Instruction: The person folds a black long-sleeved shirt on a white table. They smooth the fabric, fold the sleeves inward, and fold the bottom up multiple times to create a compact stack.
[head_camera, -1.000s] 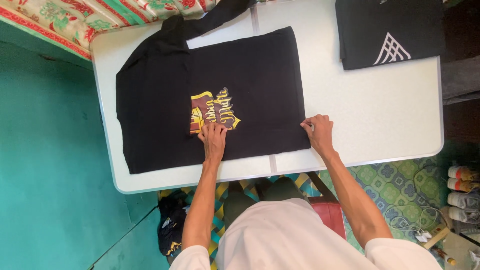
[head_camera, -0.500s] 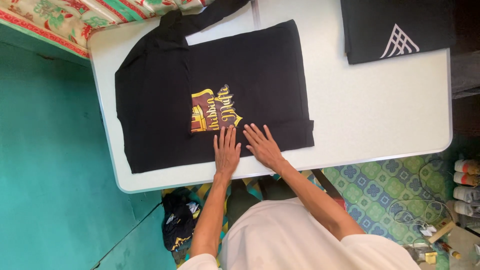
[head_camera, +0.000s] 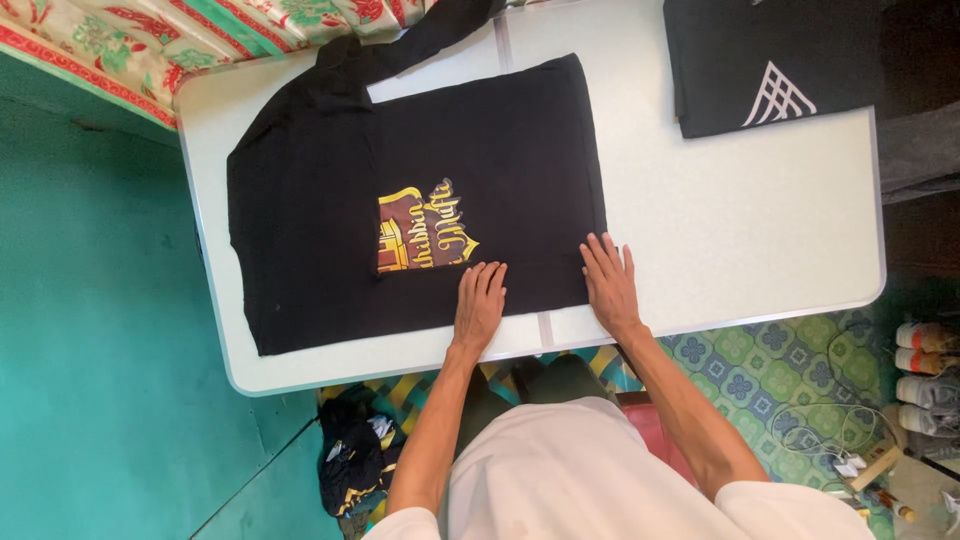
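A black T-shirt (head_camera: 330, 150) with a gold and maroon print (head_camera: 420, 230) lies partly folded on the white table (head_camera: 740, 230). My left hand (head_camera: 480, 305) rests flat on the shirt's near edge, just right of the print, fingers together and stretched out. My right hand (head_camera: 608, 285) lies flat on the shirt's right near corner, fingers apart, half over the table top. Neither hand holds anything.
A second folded black shirt (head_camera: 770, 60) with a white line print sits at the table's far right corner. A flowered cloth (head_camera: 150, 40) lies beyond the far left edge. A dark bundle (head_camera: 350, 455) and shoes (head_camera: 925, 370) are on the floor.
My right hand has slid right along the shirt's near edge to its corner, and my left hand has shifted slightly right. The narrow strip folded at the right edge now lies flat.
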